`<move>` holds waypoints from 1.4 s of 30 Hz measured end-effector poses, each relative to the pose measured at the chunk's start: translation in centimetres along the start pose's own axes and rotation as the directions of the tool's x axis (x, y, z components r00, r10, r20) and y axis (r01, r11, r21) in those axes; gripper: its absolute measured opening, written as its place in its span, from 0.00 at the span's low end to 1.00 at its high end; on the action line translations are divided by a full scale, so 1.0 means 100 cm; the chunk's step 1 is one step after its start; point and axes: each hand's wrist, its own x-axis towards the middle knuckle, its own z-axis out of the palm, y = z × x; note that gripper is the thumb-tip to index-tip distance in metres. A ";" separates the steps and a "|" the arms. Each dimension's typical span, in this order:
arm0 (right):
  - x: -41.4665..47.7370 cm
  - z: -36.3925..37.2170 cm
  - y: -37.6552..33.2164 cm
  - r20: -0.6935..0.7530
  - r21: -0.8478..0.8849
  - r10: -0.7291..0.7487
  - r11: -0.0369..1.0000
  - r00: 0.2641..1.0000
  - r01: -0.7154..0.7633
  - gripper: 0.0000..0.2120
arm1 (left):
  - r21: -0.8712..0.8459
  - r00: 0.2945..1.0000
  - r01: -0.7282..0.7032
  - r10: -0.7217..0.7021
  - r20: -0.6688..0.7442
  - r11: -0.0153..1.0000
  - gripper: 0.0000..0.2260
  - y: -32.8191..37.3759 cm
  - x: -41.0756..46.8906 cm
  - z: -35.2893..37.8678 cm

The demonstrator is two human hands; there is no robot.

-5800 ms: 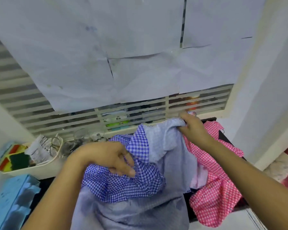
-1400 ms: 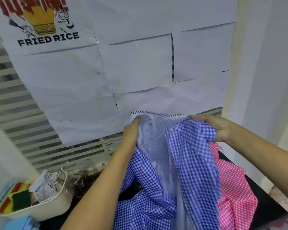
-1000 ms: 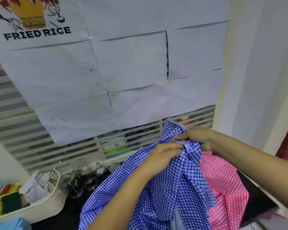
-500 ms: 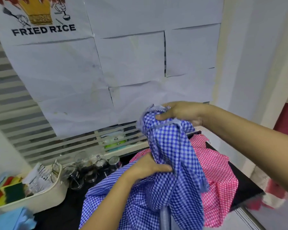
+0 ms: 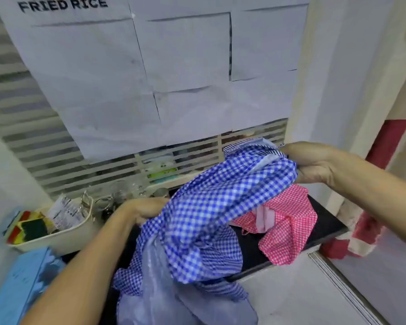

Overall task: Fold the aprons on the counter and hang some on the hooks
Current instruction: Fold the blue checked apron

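A blue-and-white checked apron (image 5: 211,207) is stretched in the air above the black counter (image 5: 324,226). My right hand (image 5: 314,165) grips its upper end at the right, near the striped hem. My left hand (image 5: 143,208) grips the cloth lower down at the left. The rest of the apron hangs crumpled over the counter's front edge, its pale inner side showing. A pink-and-white checked apron (image 5: 288,221) lies bunched on the counter below my right hand. No hooks are in view.
A cream tub (image 5: 63,235) with sponges and papers stands at the left, with glass jars (image 5: 117,200) beside it. Blue cloth (image 5: 17,287) lies at the lower left. Paper sheets (image 5: 174,66) cover a slatted window behind. A white wall (image 5: 352,90) rises at the right.
My right hand has carried the apron's top end to the right and lower. My left hand has slid left along the cloth, so the apron is now stretched between them.
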 end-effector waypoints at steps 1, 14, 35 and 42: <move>-0.001 0.007 0.010 0.038 0.078 0.047 0.996 0.998 -0.050 0.11 | 0.050 0.998 0.045 -0.042 -0.055 0.998 0.15 0.001 -0.004 -0.033; 0.034 -0.019 -0.028 -0.227 -0.218 -0.478 0.874 0.848 0.434 0.08 | 0.837 0.723 0.249 0.481 -0.495 0.487 0.14 0.111 0.032 -0.072; 0.295 -0.249 -0.016 -0.365 -0.673 0.286 0.576 0.886 -0.463 0.09 | 0.493 0.930 0.298 -0.132 -0.343 0.818 0.61 -0.060 0.306 0.110; 0.340 -0.355 -0.024 -0.558 -0.819 -0.170 0.269 0.812 -0.506 0.11 | 0.517 0.921 0.333 -0.156 -0.356 0.788 0.64 -0.048 0.342 0.108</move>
